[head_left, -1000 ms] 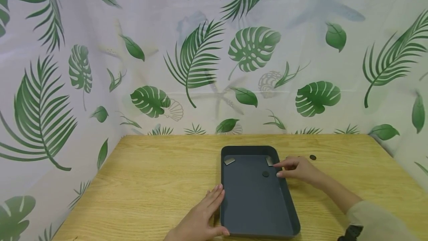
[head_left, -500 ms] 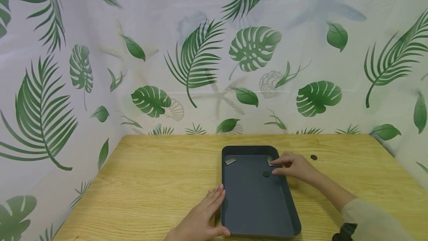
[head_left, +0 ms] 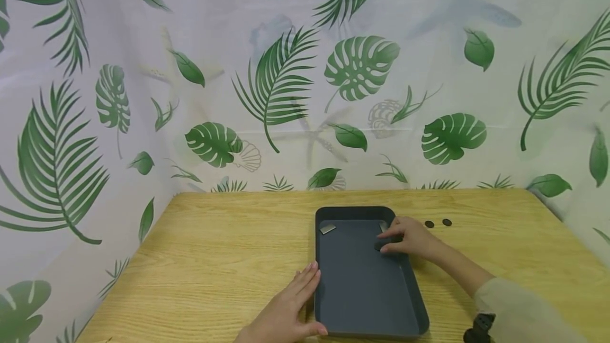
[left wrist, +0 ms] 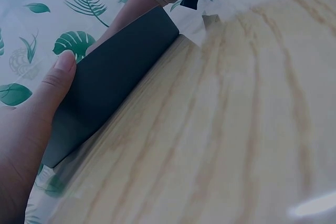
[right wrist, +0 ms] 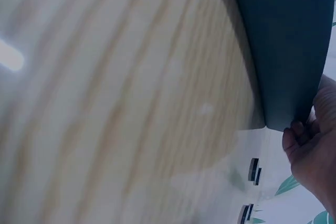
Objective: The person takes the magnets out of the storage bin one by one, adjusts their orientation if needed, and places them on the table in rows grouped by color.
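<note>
A dark grey rectangular tray lies lengthwise on the wooden table. Flat along its left rim rest the fingers of my left hand, with the thumb at the near left corner. In the left wrist view that thumb lies against the tray's outer wall. My right hand reaches over the right rim, thumb and index finger apart around a small black disc on the tray floor. A small silver rectangular plate shows partly behind the index finger. Another silver plate lies in the far left corner.
Two more black discs lie on the wooden table, right of the tray's far end. A leaf-patterned white curtain borders the table at the back and sides.
My right hand has moved left and slightly down, further into the tray, from the silver plate to the black disc. A table disc it covered now shows. The left hand stays put.
</note>
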`<state>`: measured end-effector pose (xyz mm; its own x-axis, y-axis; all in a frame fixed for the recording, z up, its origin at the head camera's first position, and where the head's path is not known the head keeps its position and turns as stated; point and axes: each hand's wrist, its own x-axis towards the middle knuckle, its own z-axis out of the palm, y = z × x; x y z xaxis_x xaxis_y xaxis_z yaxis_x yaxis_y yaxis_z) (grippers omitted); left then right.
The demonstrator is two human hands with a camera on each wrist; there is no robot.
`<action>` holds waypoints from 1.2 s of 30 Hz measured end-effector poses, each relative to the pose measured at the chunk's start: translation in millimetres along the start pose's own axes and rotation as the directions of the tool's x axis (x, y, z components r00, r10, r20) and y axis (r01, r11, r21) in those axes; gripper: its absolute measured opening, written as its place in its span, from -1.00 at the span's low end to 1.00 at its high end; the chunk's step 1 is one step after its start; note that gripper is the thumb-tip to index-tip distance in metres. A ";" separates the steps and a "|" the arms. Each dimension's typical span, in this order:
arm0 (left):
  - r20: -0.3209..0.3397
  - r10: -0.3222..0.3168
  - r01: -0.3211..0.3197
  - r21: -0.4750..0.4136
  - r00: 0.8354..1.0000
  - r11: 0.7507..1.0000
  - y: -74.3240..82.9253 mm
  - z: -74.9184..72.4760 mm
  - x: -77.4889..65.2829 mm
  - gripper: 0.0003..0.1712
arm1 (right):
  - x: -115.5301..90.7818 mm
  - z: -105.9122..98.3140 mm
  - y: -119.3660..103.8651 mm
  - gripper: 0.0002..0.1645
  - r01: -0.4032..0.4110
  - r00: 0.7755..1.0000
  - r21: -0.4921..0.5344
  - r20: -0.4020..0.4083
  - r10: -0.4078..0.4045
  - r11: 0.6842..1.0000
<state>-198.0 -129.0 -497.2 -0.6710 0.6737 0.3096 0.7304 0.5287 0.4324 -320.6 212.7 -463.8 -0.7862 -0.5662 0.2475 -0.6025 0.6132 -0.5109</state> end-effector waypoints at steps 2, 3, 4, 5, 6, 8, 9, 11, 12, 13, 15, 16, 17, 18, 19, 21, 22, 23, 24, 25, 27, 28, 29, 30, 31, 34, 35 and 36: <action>0.000 -0.001 0.001 0.006 1.000 1.000 -0.1 0.3 0.0 0.11 | 1.5 -0.2 -1.1 -0.55 -0.015 1.000 0.014 0.025 0.015 1.000; 0.000 -0.001 0.001 0.005 1.000 1.000 0.0 0.2 0.0 0.11 | 2.2 -0.2 -1.7 -0.53 -0.029 0.999 0.023 0.034 0.028 0.999; 0.002 -0.003 0.003 0.005 1.000 1.000 0.0 0.2 0.0 0.11 | 2.9 -0.5 -2.0 -0.51 -0.044 0.998 0.034 0.043 0.043 0.998; 0.004 -0.006 0.006 0.003 1.000 1.000 0.0 0.1 0.0 0.11 | 3.6 -0.8 -2.6 -0.49 -0.056 0.997 0.046 0.049 0.054 0.997; 0.005 -0.009 0.009 -0.003 1.000 1.000 0.1 -0.1 0.2 0.11 | 4.5 -0.8 -3.0 -0.48 -0.069 0.996 0.050 0.055 0.066 0.996; 0.003 -0.010 0.010 -0.007 1.000 1.000 0.4 -0.4 -0.2 0.11 | 5.9 0.3 -3.6 -0.47 -0.091 0.994 0.039 0.062 0.089 0.995; 0.001 -0.007 0.007 -0.006 1.000 1.000 0.5 -0.4 -0.3 0.11 | 6.3 0.8 -4.1 -0.48 -0.098 0.993 0.033 0.066 0.096 0.995; -0.008 0.002 -0.002 -0.004 1.000 1.000 0.8 -0.2 -0.4 0.10 | 7.0 2.2 -5.0 -0.51 -0.105 0.992 0.013 0.069 0.104 0.994; -0.014 0.009 -0.009 0.001 1.000 1.000 0.8 0.2 -0.6 0.10 | 7.2 2.9 -5.6 -0.53 -0.107 0.992 -0.003 0.071 0.107 0.994; -0.020 0.016 -0.016 0.007 1.000 1.000 0.7 0.7 -0.9 0.10 | 7.5 3.5 -6.3 -0.55 -0.109 0.991 -0.010 0.076 0.110 0.994; -0.035 0.032 -0.031 0.015 0.999 0.999 0.3 1.7 -1.3 0.09 | 8.2 4.0 -7.7 -0.56 -0.113 0.989 -0.011 0.092 0.113 0.994; -0.041 0.037 -0.036 0.019 0.998 0.999 0.0 2.2 -1.4 0.09 | 8.8 4.3 -8.3 -0.55 -0.117 0.988 -0.010 0.100 0.117 0.993; -0.047 0.042 -0.041 0.023 0.998 0.999 -0.3 2.8 -1.5 0.09 | 9.4 4.7 -9.0 -0.55 -0.125 0.986 -0.005 0.108 0.125 0.992; -0.052 0.046 -0.045 0.027 0.998 0.999 -0.7 3.2 -1.5 0.09 | 10.0 5.0 -9.5 -0.56 -0.127 0.985 -0.002 0.117 0.127 0.992; -0.055 0.048 -0.046 0.029 0.997 0.999 -1.0 3.5 -1.6 0.09 | 10.6 5.3 -10.0 -0.57 -0.126 0.984 -0.002 0.124 0.125 0.992; -0.052 0.047 -0.045 0.031 0.998 0.998 -1.5 3.9 -1.5 0.09 | 11.5 6.4 -10.3 -0.61 -0.132 0.983 -0.007 0.132 0.131 0.991; -0.048 0.042 -0.040 0.029 0.998 0.999 -1.6 3.9 -1.2 0.09 | 11.6 6.7 -10.4 -0.63 -0.136 0.982 -0.012 0.133 0.136 0.991; -0.046 0.038 -0.037 0.026 0.998 0.999 -1.6 3.8 -0.9 0.10 | 11.6 6.9 -10.4 -0.66 -0.133 0.982 -0.018 0.134 0.134 0.991; -0.043 0.034 -0.033 0.025 0.998 0.999 -1.5 3.6 -0.7 0.10 | 11.5 7.0 -10.5 -0.67 -0.123 0.983 -0.028 0.134 0.126 0.992; -0.041 0.029 -0.028 0.024 0.999 0.999 -1.3 3.3 -0.6 0.10 | 11.3 7.3 -10.6 -0.69 -0.115 0.984 -0.039 0.133 0.119 0.993; -0.041 0.025 -0.024 0.028 0.999 0.999 -0.8 2.8 -0.6 0.11 | 10.7 7.8 -11.1 -0.70 -0.109 0.985 -0.056 0.128 0.115 0.993; -0.043 0.025 -0.024 0.029 0.999 0.999 -0.5 2.6 -0.7 0.11 | 10.3 7.9 -11.5 -0.70 -0.104 0.986 -0.061 0.122 0.110 0.993; -0.045 0.028 -0.027 0.034 0.999 0.999 -0.3 2.5 -0.9 0.11 | 9.8 8.1 -11.7 -0.71 -0.098 0.988 -0.069 0.116 0.105 0.993; -0.045 0.031 -0.029 0.040 0.998 0.999 -0.2 2.5 -1.0 0.11 | 9.3 8.4 -11.9 -0.72 -0.094 0.989 -0.074 0.108 0.102 0.993; -0.045 0.033 -0.031 0.042 0.998 0.999 0.0 2.6 -1.1 0.11 | 8.8 8.7 -12.1 -0.73 -0.091 0.990 -0.081 0.099 0.099 0.993; -0.050 0.040 -0.038 0.050 0.998 0.998 0.1 3.2 -1.1 0.10 | 7.6 9.2 -12.0 -0.78 -0.057 0.995 -0.106 0.070 0.065 0.993; -0.052 0.043 -0.040 0.054 0.998 0.998 0.2 3.4 -1.1 0.10 | 7.4 9.4 -11.6 -0.79 -0.041 0.997 -0.116 0.060 0.048 0.992; -0.053 0.043 -0.040 0.054 0.998 0.998 0.3 3.6 -1.0 0.10 | 7.1 9.4 -11.4 -0.81 -0.025 0.998 -0.120 0.052 0.031 0.992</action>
<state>-196.7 -127.7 -500.4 -0.6449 0.6675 0.3723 0.7625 0.5282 0.3737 -318.1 196.5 -464.0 -0.7965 -0.5746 0.1883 -0.5949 0.6887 -0.4145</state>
